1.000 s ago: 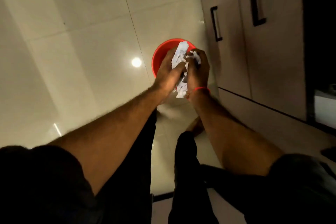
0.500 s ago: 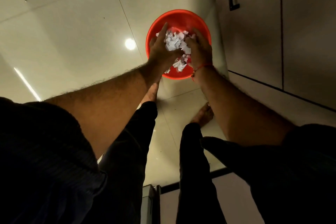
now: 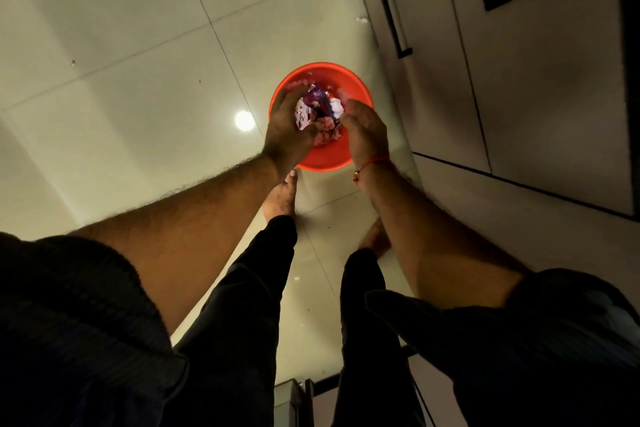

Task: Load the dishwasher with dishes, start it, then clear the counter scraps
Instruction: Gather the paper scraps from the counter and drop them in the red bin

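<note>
A round red plastic bin (image 3: 325,159) stands on the glossy pale tiled floor (image 3: 121,45), just beside the base of the grey cabinet doors (image 3: 519,80) with their black bar handles (image 3: 394,19). Both of the person's hands are held over the bin's mouth.

The left hand (image 3: 289,128) has its fingers spread and relaxed, the palm turned inward against a crumpled wad of white and purple paper scraps (image 3: 317,109). The right hand (image 3: 365,128) faces it from the other side, fingers fairly straight, its inner edge near the scraps; whether it touches them I cannot tell. Neither grip is curled round the wad: both look open, with the scraps between the two palms above the inside of the bin. More pale, pinkish bits (image 3: 325,137) show lower down between the hands, within the bin's rim.

A thin red thread bracelet (image 3: 370,165) circles the right wrist. Below the forearms, dark trouser legs (image 3: 249,288) and a bare foot (image 3: 280,198) stand on the floor close to the bin. A round ceiling light reflection (image 3: 244,120) glares on a tile to the left of the bin.
</note>
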Available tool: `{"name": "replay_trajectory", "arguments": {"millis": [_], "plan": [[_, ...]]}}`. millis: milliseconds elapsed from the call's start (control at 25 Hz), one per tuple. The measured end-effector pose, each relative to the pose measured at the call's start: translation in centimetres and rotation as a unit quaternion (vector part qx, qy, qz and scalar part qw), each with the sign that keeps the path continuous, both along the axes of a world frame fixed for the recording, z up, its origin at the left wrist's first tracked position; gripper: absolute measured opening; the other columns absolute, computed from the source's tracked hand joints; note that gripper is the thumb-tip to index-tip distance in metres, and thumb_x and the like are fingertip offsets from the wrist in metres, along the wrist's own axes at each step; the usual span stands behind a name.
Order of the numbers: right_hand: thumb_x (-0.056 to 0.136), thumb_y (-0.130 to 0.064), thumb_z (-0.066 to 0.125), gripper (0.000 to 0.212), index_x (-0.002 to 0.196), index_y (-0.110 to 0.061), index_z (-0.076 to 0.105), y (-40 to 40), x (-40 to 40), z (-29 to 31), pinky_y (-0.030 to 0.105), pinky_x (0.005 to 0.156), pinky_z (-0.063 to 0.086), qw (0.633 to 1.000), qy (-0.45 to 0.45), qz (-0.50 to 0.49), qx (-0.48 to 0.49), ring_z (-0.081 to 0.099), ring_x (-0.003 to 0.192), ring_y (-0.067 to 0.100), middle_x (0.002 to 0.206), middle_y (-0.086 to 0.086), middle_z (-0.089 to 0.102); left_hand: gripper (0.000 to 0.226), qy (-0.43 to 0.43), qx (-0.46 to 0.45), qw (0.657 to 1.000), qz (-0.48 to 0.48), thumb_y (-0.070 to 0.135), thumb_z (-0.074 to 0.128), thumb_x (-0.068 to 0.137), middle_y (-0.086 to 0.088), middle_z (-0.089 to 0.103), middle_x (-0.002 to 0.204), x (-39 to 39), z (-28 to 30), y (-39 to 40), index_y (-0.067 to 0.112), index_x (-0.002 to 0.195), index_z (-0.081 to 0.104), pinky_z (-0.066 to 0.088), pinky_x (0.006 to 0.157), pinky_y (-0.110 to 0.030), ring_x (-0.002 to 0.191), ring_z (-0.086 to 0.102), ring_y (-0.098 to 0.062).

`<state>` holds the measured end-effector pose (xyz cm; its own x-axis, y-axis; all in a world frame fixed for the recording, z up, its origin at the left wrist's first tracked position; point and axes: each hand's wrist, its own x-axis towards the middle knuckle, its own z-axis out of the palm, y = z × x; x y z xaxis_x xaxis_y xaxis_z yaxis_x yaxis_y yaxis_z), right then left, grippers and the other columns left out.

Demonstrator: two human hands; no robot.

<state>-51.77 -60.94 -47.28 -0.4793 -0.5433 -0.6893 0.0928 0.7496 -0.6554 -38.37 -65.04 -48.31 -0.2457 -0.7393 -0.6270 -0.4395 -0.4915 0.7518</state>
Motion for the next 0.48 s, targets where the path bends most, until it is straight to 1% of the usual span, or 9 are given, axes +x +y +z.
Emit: {"name": "replay_trajectory", "arguments": {"millis": [80, 200, 240, 280, 360, 400, 440, 480], "plan": [[0.090, -0.007, 0.059, 0.035, 0.124, -0.009, 0.066, 0.5, 0.0, 2.0, 0.024, 0.091, 0.045, 1.000, -0.009, 0.001, -0.015, 0.060, 0.116, 0.021, 0.128, 0.009, 0.065, 0.070, -0.008, -0.003, 1.000, -0.004, 0.012, 0.072, 0.078, -0.001, 0.042, 0.151, 0.2, 2.2, 0.2, 0.024, 0.144, 0.051, 0.041, 0.115, -0.044, 0.139, 0.042, -0.021], [0.081, -0.022, 0.058, 0.042, 0.120, -0.015, 0.069, 1.3, -0.2, 6.8, 0.024, 0.089, 0.049, 0.999, 0.000, 0.019, -0.048, 0.064, 0.111, 0.017, 0.122, 0.002, 0.069, 0.060, -0.003, -0.040, 0.999, -0.032, 0.015, 0.072, 0.078, -0.003, 0.047, 0.148, -0.1, 7.1, 0.8, 0.022, 0.136, 0.060, 0.040, 0.115, -0.039, 0.136, 0.047, -0.020], [0.079, -0.024, 0.057, 0.042, 0.118, -0.017, 0.070, 1.8, -0.2, 8.8, 0.027, 0.091, 0.051, 0.998, 0.000, 0.024, -0.052, 0.066, 0.109, 0.015, 0.119, -0.001, 0.071, 0.054, -0.002, -0.052, 0.997, -0.049, 0.015, 0.071, 0.079, -0.002, 0.048, 0.148, -0.3, 9.1, 1.2, 0.022, 0.132, 0.064, 0.039, 0.115, -0.034, 0.135, 0.047, -0.019], [0.079, -0.024, 0.057, 0.038, 0.114, -0.019, 0.071, 2.4, -0.2, 10.9, 0.032, 0.094, 0.053, 0.998, 0.000, 0.027, -0.061, 0.067, 0.107, 0.015, 0.116, -0.002, 0.072, 0.048, -0.004, -0.062, 0.996, -0.067, 0.013, 0.071, 0.082, -0.001, 0.048, 0.148, -0.6, 11.3, 1.7, 0.023, 0.128, 0.068, 0.037, 0.114, -0.024, 0.135, 0.047, -0.017], [0.079, -0.021, 0.059, 0.027, 0.101, -0.027, 0.073, 4.0, -0.2, 14.5, 0.042, 0.099, 0.052, 0.996, 0.000, 0.019, -0.088, 0.068, 0.104, 0.017, 0.110, -0.003, 0.073, 0.040, -0.021, -0.087, 0.993, -0.081, 0.006, 0.071, 0.087, -0.001, 0.048, 0.147, -1.0, 15.3, 2.9, 0.022, 0.124, 0.071, 0.028, 0.105, -0.003, 0.133, 0.045, -0.012], [0.080, -0.020, 0.060, 0.023, 0.096, -0.031, 0.072, 5.1, -0.6, 16.8, 0.044, 0.100, 0.051, 0.994, 0.002, 0.008, -0.105, 0.068, 0.103, 0.017, 0.107, -0.004, 0.074, 0.037, -0.022, -0.105, 0.990, -0.087, 0.006, 0.070, 0.089, -0.003, 0.048, 0.146, -1.3, 17.7, 3.8, 0.018, 0.123, 0.072, 0.024, 0.102, 0.002, 0.132, 0.044, -0.011], [0.081, -0.019, 0.061, 0.022, 0.094, -0.033, 0.072, 6.3, -0.9, 19.2, 0.045, 0.100, 0.051, 0.993, 0.009, 0.001, -0.119, 0.068, 0.103, 0.017, 0.106, -0.004, 0.074, 0.034, -0.017, -0.120, 0.988, -0.094, 0.007, 0.070, 0.090, -0.005, 0.048, 0.145, -1.7, 20.0, 4.7, 0.016, 0.123, 0.072, 0.024, 0.103, 0.001, 0.132, 0.044, -0.012], [0.085, -0.016, 0.062, 0.022, 0.097, -0.031, 0.072, 7.4, -1.3, 21.9, 0.042, 0.101, 0.051, 0.991, 0.014, -0.003, -0.135, 0.068, 0.103, 0.016, 0.106, -0.002, 0.074, 0.032, -0.010, -0.132, 0.986, -0.100, 0.010, 0.070, 0.090, -0.007, 0.049, 0.145, -2.2, 22.1, 5.7, 0.014, 0.122, 0.072, 0.027, 0.108, -0.005, 0.134, 0.044, -0.015]]}}
